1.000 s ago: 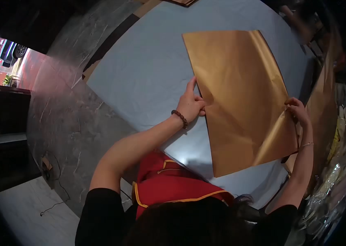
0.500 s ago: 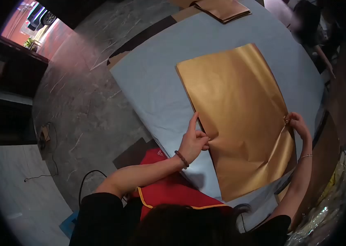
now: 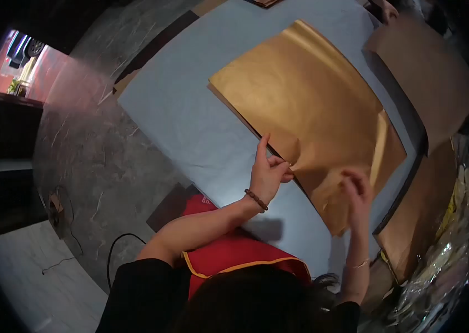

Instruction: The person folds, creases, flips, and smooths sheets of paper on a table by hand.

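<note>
A stack of large gold paper sheets (image 3: 306, 89) lies on the pale blue table cover (image 3: 173, 111). At the near-left edge my left hand (image 3: 268, 172) pinches the paper between thumb and fingers, with the index finger stretched along the edge. A crease and a raised bulge show in the paper beside these fingertips. Over the near part of the paper is my right hand (image 3: 356, 194), fingers bent and smeared by motion. Whether it touches the paper cannot be made out. The near end of the top sheet looks lifted and curled there.
At the far right, a large brown sheet (image 3: 423, 77) hangs over the table edge, close to another person's hand (image 3: 389, 11). Crumpled clear plastic (image 3: 440, 261) lies at the lower right. Folded brown paper (image 3: 265, 2) shows at the top. A cable (image 3: 111, 252) runs across the floor.
My right hand has left the paper's right edge and moved left over its near part. My left hand keeps its pinch. The brown sheet has appeared at right. The view has shifted.
</note>
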A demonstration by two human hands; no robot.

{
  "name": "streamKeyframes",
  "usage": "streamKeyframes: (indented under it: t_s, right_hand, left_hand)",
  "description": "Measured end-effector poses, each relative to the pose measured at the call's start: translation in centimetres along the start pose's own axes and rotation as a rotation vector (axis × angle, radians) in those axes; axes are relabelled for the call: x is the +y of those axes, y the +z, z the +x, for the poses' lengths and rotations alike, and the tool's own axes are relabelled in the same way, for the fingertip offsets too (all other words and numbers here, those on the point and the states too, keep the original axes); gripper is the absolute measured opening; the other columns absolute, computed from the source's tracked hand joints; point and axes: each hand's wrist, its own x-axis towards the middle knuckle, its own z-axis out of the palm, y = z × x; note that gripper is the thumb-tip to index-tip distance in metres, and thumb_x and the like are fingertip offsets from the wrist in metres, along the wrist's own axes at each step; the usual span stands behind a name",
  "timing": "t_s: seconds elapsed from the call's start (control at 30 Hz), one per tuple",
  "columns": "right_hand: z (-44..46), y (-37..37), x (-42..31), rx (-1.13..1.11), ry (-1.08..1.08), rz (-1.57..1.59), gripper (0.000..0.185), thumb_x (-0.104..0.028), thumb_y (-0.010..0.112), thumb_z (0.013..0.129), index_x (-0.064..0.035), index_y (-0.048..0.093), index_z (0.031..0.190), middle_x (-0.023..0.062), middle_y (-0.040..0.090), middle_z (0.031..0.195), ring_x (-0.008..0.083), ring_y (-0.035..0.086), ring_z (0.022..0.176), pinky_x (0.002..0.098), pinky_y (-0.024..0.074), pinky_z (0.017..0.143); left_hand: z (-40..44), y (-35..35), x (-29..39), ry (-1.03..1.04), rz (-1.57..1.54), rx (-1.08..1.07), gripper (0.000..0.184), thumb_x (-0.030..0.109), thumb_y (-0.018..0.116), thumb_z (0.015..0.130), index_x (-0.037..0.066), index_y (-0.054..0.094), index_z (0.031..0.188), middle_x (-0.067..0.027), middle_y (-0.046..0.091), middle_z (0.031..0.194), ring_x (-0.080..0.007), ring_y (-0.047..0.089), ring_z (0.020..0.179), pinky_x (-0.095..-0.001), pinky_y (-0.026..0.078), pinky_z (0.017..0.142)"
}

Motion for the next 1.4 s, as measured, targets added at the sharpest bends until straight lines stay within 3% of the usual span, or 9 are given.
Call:
streamKeyframes:
  t_s: [0.03,0.07,0.13,0.3,0.47,0.93,1.13,1.27,1.4]
  right_hand:
    - [-3.3,2.6,0.6,-0.086,0.226,0.260,0.019,-0.004,0.054,0.087,-0.0013,0.059,0.105,0.0059,0.060,0.098,0.0124,0.057,0.080,0.0254,0.0472,0.072]
    - [-5.8,4.9,1.4,-0.221,0.232,0.383,0.023,-0.007,0.053,0.089,0.0001,0.057,0.110,0.0088,0.060,0.099,0.0143,0.058,0.079,0.0276,0.0487,0.072]
    - [-8.5,8.9,2.9,-0.093,0.487,0.630,0.034,-0.013,0.051,0.091,0.0018,0.048,0.121,0.0124,0.059,0.106,0.0164,0.059,0.081,0.0280,0.0489,0.073]
    - [-8.3,11.0,2.8,0.249,0.311,1.126,0.047,-0.019,0.049,0.093,0.0012,0.034,0.134,0.0128,0.053,0.118,0.0206,0.055,0.105,0.0335,0.0451,0.088]
    - [-6.2,10.2,4.3,0.352,0.266,1.335,0.030,-0.021,0.053,0.092,-0.0064,0.049,0.117,0.0080,0.053,0.119,0.0205,0.051,0.113,0.0366,0.0420,0.094]
    - [-10.7,1.4,5.0,0.754,0.162,0.993,0.031,-0.016,0.050,0.092,-0.0028,0.047,0.119,0.0086,0.058,0.112,0.0205,0.057,0.104,0.0357,0.0480,0.090]
    - [-12.1,-1.9,5.4,0.722,0.377,0.726,0.028,-0.010,0.053,0.088,-0.0001,0.051,0.115,0.0093,0.062,0.100,0.0175,0.064,0.084,0.0264,0.0550,0.072]
    - [-11.4,-3.1,5.6,0.650,0.371,0.547,0.034,-0.012,0.058,0.086,0.0042,0.050,0.115,0.0084,0.062,0.095,0.0132,0.062,0.078,0.0227,0.0534,0.070]
    - [-11.1,-4.2,5.8,0.642,0.322,0.531,0.031,-0.011,0.056,0.087,0.0029,0.052,0.114,0.0057,0.061,0.089,0.0121,0.060,0.073,0.0209,0.0506,0.064]
  left_hand:
    - [0.0,0.2,0.2,-0.012,-0.006,-0.008,0.075,-0.003,0.051,0.084,0.013,0.009,0.143,-0.0121,0.056,0.087,-0.0181,0.060,0.074,-0.0307,0.055,0.066]
    - [0.0,0.4,0.1,-0.011,-0.055,-0.011,0.075,-0.003,0.052,0.084,0.013,0.009,0.143,-0.0125,0.056,0.088,-0.0182,0.060,0.074,-0.0305,0.055,0.065]
    - [-0.2,0.9,0.5,0.000,-0.036,-0.029,0.076,-0.004,0.053,0.083,0.014,0.010,0.143,-0.0127,0.055,0.091,-0.0182,0.060,0.074,-0.0302,0.055,0.065]
    - [-1.0,2.4,0.2,0.050,-0.017,-0.067,0.077,-0.009,0.050,0.082,0.017,0.012,0.143,-0.0082,0.053,0.083,-0.0167,0.060,0.071,-0.0271,0.054,0.061]
    - [-0.1,0.9,0.9,0.079,0.013,-0.138,0.075,-0.008,0.052,0.083,0.014,0.013,0.143,-0.0106,0.057,0.087,-0.0173,0.060,0.072,-0.0287,0.056,0.064]
    - [1.3,0.1,0.1,0.039,0.122,-0.219,0.035,-0.003,0.052,0.085,-0.001,0.047,0.119,-0.0103,0.060,0.091,-0.0167,0.061,0.074,-0.0258,0.054,0.064]
    - [1.2,0.3,0.6,0.009,0.168,-0.252,0.033,-0.001,0.054,0.086,-0.002,0.046,0.119,-0.0104,0.059,0.093,-0.0179,0.062,0.079,-0.0284,0.056,0.067]
    - [1.7,-0.2,0.2,0.011,0.114,-0.348,0.035,-0.001,0.052,0.087,-0.001,0.045,0.121,-0.0106,0.058,0.095,-0.0175,0.062,0.080,-0.0277,0.055,0.067]
    - [1.7,-0.2,1.4,0.029,0.164,-0.224,0.046,0.000,0.052,0.086,0.003,0.035,0.129,-0.0087,0.055,0.095,-0.0178,0.061,0.078,-0.0287,0.056,0.066]
